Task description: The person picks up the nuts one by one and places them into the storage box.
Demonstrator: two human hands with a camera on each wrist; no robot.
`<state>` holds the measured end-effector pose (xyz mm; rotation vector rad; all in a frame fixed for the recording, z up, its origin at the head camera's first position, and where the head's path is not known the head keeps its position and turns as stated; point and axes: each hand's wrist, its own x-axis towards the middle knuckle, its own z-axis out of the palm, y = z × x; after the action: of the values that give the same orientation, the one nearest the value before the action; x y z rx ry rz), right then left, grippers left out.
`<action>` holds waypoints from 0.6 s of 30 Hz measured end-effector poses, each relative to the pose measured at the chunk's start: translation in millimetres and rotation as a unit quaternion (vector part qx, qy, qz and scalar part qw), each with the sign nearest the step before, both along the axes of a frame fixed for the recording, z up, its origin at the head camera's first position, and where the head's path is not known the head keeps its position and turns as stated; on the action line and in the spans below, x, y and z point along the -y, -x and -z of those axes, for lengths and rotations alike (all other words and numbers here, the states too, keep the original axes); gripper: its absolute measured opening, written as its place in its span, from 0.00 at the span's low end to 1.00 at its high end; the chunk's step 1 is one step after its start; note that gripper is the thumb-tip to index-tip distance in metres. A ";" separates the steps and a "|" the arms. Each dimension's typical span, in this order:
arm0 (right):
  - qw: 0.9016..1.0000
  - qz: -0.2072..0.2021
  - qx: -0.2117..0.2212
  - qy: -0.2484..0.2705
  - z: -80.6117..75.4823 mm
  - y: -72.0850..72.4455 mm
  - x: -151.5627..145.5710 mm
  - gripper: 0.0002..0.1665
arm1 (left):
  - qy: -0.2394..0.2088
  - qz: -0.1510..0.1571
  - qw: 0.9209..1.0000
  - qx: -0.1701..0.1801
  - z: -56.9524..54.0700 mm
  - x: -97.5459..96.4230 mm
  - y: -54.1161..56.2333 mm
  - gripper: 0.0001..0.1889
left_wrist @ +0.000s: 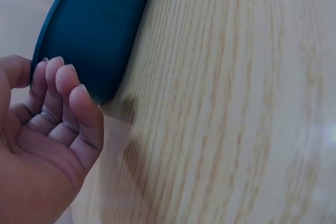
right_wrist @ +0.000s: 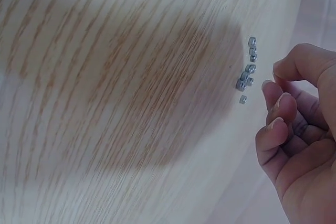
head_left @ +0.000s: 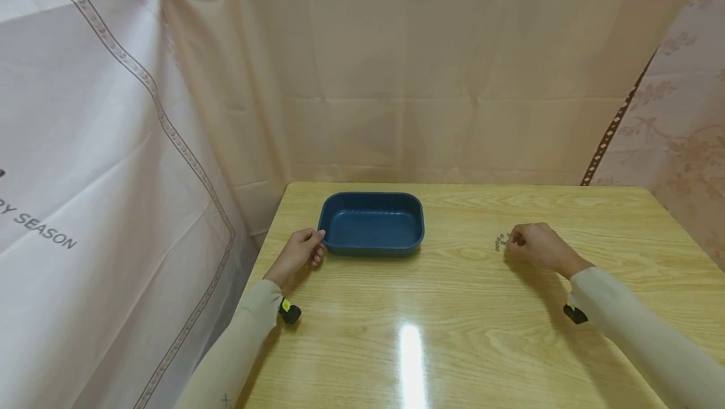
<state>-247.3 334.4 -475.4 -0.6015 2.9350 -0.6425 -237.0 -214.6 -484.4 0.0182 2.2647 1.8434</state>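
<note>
My left hand (head_left: pixel 302 249) pinches the left front corner of a dark blue rectangular tub (head_left: pixel 372 252), thumb on the rim. In the left wrist view its other fingers curl beside the tub's wall (left_wrist: pixel 100 30). My right hand (head_left: pixel 538 244) is over the right part of the table, beside several small metal nuts (head_left: pixel 498 242). Seen from the right wrist, these nuts (right_wrist: pixel 245 77) lie in a loose row just off the bent fingertips (right_wrist: pixel 278 108). Thumb and index finger come close together there; I cannot tell whether a nut is between them.
The wooden table (head_left: pixel 453 308) carries the tub and the nuts. A beige cloth (head_left: pixel 396 82) hangs behind its far edge, with a pale printed cloth (head_left: pixel 113 176) along the left and a floral one (head_left: pixel 680 126) at the right.
</note>
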 end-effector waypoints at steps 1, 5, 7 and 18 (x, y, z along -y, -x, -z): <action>1.000 0.000 0.000 0.001 -0.1 0.3 1.0 0.06 | 0.002 0.000 1.000 0.000 0.2 0.2 -0.2 0.22; 1.000 0.000 0.001 0.002 -3.3 -0.4 6.1 0.06 | 0.004 -0.002 1.000 0.000 0.3 -0.1 -0.8 0.22; 1.000 -0.001 0.001 0.002 -5.5 -0.7 8.5 0.06 | 0.004 -0.002 1.000 -0.002 0.0 -0.7 -1.1 0.22; 1.000 -0.003 -0.026 0.005 -10.3 -0.6 16.7 0.05 | 0.001 -0.006 1.000 -0.006 0.2 -1.9 -0.8 0.22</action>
<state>-246.8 317.7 -465.1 -0.6360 2.9784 -0.6516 -236.1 -212.7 -484.6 0.0161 2.2793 1.8507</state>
